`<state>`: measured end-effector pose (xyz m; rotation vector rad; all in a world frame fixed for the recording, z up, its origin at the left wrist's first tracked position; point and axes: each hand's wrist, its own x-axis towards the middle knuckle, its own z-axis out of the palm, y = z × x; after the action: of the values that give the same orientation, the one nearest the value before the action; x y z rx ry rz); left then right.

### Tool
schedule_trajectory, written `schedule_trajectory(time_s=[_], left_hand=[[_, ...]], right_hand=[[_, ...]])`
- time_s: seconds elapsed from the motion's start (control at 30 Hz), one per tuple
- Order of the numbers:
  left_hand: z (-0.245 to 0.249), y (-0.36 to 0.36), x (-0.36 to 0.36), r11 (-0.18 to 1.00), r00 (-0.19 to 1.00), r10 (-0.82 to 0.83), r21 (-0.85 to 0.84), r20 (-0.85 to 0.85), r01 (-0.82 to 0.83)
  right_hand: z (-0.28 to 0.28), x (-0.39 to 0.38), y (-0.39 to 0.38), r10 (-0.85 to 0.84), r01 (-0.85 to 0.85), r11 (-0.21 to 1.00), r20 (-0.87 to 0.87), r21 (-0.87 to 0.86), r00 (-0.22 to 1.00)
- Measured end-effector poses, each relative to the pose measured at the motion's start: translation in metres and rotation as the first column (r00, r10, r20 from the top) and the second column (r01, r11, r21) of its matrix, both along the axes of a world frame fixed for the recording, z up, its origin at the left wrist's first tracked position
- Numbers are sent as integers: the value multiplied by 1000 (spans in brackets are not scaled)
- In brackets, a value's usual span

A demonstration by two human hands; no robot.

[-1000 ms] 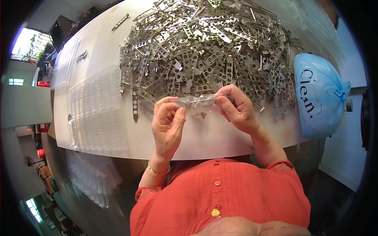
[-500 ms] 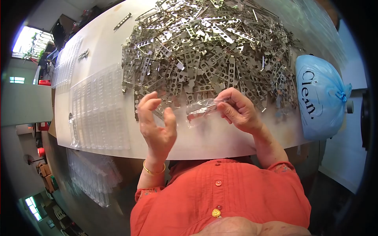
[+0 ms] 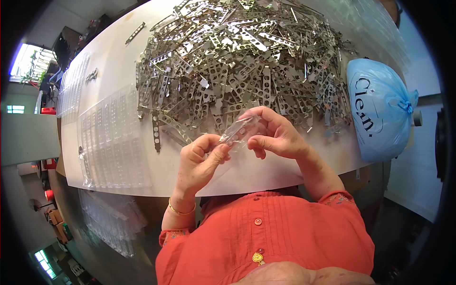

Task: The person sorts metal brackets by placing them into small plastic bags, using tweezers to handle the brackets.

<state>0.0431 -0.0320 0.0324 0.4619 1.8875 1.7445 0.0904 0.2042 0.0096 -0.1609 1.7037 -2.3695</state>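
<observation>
A small clear plastic bag [image 3: 237,129] is stretched between my two hands in front of a pile of metal strips [image 3: 228,71]. Light round spots like a strip's holes show through the film. My left hand [image 3: 202,161] pinches the bag's lower left end between thumb and fingers. At its upper right end, my right hand [image 3: 280,135] has its curled fingers on the film, the thumb a little below. Glare on the plastic partly hides the contents and the right fingertips.
Clear moulded plastic trays [image 3: 111,142] lie on the white table [image 3: 166,183] at left. A tied blue bag [image 3: 380,109] marked "Clean" stands at the right edge. One metal strip [image 3: 135,33] lies apart at upper left. More clear trays [image 3: 111,218] are below the table's left side.
My left hand, open and apart from the bag before, has moved right and closed on its end. My right hand has moved slightly left, and its thumb has come away from its earlier pinch.
</observation>
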Motion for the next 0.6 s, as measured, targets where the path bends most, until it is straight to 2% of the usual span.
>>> schedule_trajectory(time_s=[0.03,0.13,0.27,0.3,0.37,0.43,0.5,0.6], left_hand=[[0,0,0,999,997,25,35,77,-27],[0,1,0,997,991,21,65,130,-29],[-2,3,4,998,996,5,57,93,-10],[-2,5,5,1000,999,-3,31,50,2],[-5,3,7,1000,999,-15,-19,-40,14],[-8,2,8,997,990,-49,-63,-129,41],[-9,-3,7,984,942,-147,-139,-302,109],[1,-2,11,966,875,-146,-257,-461,26]], right_hand=[[0,0,2,23,-22,999,11,-25,1000],[2,1,1,47,-44,997,53,-68,997],[0,2,-1,91,-87,995,75,-52,993],[3,2,-2,116,-112,992,61,-55,991],[8,2,-5,29,-25,999,101,-43,994],[1,2,-5,18,-20,999,64,31,998],[-1,4,-6,16,-18,999,56,42,998],[-1,7,-9,-13,13,991,-5,132,1000]])
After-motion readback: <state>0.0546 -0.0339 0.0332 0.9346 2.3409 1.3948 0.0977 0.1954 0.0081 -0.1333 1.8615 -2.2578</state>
